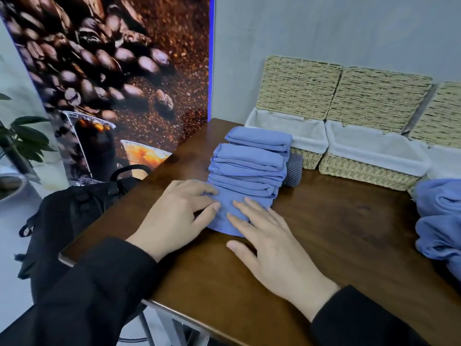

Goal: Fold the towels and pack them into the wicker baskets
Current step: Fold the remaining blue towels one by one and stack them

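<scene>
1. Black sleeves (pixel 99 290) come in from the bottom edge, covering our arms to the wrists.
2. Our right hand (pixel 269 243) lies flat with fingers spread, fingertips on the near towel, palm and thumb on the dark wooden counter (pixel 336 233).
3. Our left hand (pixel 174 216) rests open with its fingers pressing the same towel's left side.
4. That folded blue towel (pixel 229 208), soft cloth with a stitched hem, lies flat at the near end of a row of folded blue towels (pixel 249 166) running away from us.
5. Unfolded blue towels (pixel 439 221) sit heaped at the counter's right edge.
6. Farther back, the left wicker basket (pixel 309 158) and the middle wicker basket (pixel 369 171), rectangular with white fabric liners and raised woven lids, hold nothing we can see.
</scene>
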`<state>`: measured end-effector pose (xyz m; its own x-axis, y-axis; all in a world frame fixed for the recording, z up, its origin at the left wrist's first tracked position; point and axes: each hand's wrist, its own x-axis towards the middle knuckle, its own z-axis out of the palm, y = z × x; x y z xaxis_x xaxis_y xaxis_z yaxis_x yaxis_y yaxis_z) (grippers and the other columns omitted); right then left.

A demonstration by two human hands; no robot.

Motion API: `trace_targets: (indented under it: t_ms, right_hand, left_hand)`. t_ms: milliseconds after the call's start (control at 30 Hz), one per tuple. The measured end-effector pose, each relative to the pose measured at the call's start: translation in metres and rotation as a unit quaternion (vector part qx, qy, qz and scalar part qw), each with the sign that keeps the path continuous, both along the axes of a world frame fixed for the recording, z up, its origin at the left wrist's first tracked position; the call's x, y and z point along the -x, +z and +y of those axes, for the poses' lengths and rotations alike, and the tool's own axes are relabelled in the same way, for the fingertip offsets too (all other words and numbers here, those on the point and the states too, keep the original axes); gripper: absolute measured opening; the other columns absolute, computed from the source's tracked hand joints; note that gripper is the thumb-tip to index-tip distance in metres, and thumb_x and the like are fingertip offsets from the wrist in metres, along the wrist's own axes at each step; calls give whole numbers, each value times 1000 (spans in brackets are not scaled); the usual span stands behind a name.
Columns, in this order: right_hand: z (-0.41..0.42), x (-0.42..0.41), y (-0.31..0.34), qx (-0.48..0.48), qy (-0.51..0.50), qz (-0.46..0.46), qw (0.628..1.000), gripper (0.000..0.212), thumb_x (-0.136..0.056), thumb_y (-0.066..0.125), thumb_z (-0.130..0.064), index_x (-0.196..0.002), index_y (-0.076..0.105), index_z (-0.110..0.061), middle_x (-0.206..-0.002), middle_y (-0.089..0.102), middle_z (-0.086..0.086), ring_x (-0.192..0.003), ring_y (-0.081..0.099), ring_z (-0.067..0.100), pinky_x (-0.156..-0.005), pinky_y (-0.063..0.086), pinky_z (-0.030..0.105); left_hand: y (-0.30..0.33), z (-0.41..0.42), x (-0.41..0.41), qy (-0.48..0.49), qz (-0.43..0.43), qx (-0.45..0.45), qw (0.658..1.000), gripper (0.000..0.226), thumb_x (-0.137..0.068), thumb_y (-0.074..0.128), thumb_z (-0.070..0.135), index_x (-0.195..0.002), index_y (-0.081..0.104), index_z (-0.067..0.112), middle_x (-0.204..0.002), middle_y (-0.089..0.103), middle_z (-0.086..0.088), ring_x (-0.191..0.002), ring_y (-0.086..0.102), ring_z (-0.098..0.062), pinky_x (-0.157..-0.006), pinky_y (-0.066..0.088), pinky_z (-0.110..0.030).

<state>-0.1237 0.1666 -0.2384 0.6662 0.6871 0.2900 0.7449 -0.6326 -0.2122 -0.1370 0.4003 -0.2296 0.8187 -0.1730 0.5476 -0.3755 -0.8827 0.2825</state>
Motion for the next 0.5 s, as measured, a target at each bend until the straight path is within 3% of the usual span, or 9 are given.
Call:
trace_targets:
  t_ms: [67,133,267,367,500]
  right_hand:
    - [0,-2,-1,19,-12,3,1000,63,-102,21,-62,-156,34,-34,-167,17,-15,-154,-3,0,-128,9,39]
    - [0,0,1,-6,-9,11,1000,62,-102,24,-61,-155,37,-32,-167,19,-15,-154,-3,-2,-127,9,37]
    - [-15,7,8,-106,-19,11,994,53,-104,37,-54,-146,53,-25,-160,33,-16,-151,11,-6,-124,17,31]
    - [-49,11,13,-162,-54,0,985,44,-105,43,-47,-139,59,-23,-153,41,-17,-147,25,-4,-120,25,28]
    - [-121,9,13,-177,-123,-29,976,35,-104,48,-40,-128,67,-21,-141,53,-12,-138,40,1,-115,37,35]
  left_hand:
    - [-3,1,-2,11,19,6,1000,43,-100,44,43,-90,82,24,-115,72,9,-112,63,-11,-100,44,-43]
    - [-2,-1,-2,21,16,19,999,43,-100,45,43,-88,82,24,-115,72,8,-112,63,-11,-101,43,-43]
    - [9,-25,2,12,-33,16,999,38,-101,48,36,-81,75,19,-111,71,4,-109,61,-16,-97,41,-41]
    - [27,-71,1,-42,-66,59,995,34,-101,47,36,-93,75,19,-105,69,8,-102,58,-11,-89,40,-36]
    - [43,-156,-5,-105,-25,150,983,26,-102,50,37,-105,73,24,-103,66,15,-102,59,-6,-90,49,-33]
